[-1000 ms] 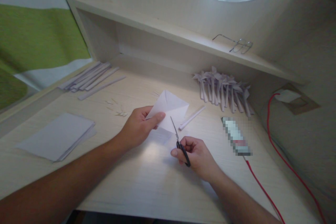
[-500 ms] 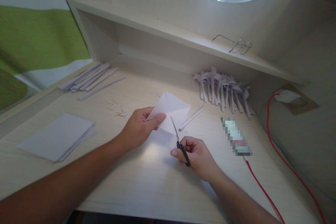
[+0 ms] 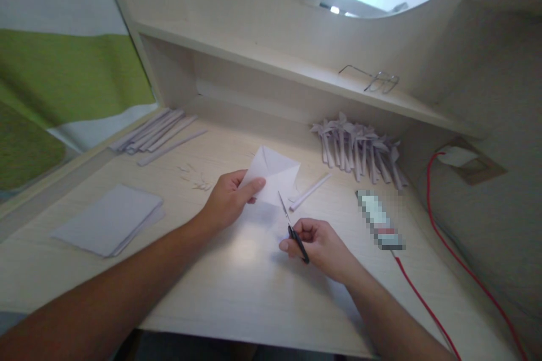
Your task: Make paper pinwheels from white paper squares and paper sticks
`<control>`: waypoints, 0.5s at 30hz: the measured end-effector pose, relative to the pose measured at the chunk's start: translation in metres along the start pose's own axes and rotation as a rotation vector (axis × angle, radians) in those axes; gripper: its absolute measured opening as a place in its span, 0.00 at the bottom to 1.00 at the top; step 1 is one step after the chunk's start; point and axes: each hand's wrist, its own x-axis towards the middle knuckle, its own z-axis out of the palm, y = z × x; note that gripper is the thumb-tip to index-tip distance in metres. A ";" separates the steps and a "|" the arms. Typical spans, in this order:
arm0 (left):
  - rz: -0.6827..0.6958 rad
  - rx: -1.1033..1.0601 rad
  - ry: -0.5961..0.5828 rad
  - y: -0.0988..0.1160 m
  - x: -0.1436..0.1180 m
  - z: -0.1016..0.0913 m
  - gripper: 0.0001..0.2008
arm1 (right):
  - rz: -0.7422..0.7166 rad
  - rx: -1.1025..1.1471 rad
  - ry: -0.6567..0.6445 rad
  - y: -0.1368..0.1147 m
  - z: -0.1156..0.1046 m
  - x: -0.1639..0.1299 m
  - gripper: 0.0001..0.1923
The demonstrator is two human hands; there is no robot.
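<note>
My left hand [image 3: 231,197] pinches the left edge of a white square of paper [image 3: 275,172], thumb on top. Crease lines run across the sheet, and it is held above the desk. My right hand [image 3: 319,248] is closed around the black handles of a pair of scissors [image 3: 297,241]. Their blades look closed and point up toward the paper's lower right edge; whether they touch it I cannot tell. Just beyond the blades, a rolled paper stick [image 3: 311,192] lies on the desk.
Paper pinwheels [image 3: 359,144] on sticks lie at the back right, near a phone [image 3: 379,220] with a red cable [image 3: 423,302]. Rolled paper tubes [image 3: 158,132] and a paper stack [image 3: 112,217] lie left, with small scraps [image 3: 197,180] nearby. Glasses [image 3: 383,82] rest on the shelf [image 3: 254,65].
The paper has shifted slightly left and flattened in my left hand, so a gap shows between it and the scissors. My right hand has moved slightly right. The whole view has tilted up a little.
</note>
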 end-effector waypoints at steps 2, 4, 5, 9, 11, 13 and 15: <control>-0.027 -0.048 0.031 -0.003 0.005 -0.002 0.18 | -0.042 -0.147 0.097 0.000 -0.013 -0.004 0.20; -0.040 -0.060 0.035 -0.007 0.008 -0.003 0.19 | -0.048 -0.316 0.241 0.002 -0.031 -0.010 0.22; -0.044 -0.063 0.032 -0.008 0.010 -0.003 0.19 | -0.031 -0.394 0.300 0.004 -0.041 -0.013 0.22; -0.078 -0.080 0.003 -0.009 0.008 -0.002 0.18 | 0.097 -0.743 0.464 0.011 -0.074 -0.024 0.19; -0.099 -0.090 -0.016 -0.007 0.001 0.000 0.18 | 0.166 -0.812 0.454 0.014 -0.084 -0.028 0.17; -0.116 -0.099 -0.031 -0.005 -0.008 0.001 0.17 | 0.198 -0.809 0.427 0.017 -0.089 -0.029 0.15; -0.126 -0.108 -0.037 -0.002 -0.020 0.002 0.17 | 0.204 -0.782 0.384 0.019 -0.092 -0.029 0.13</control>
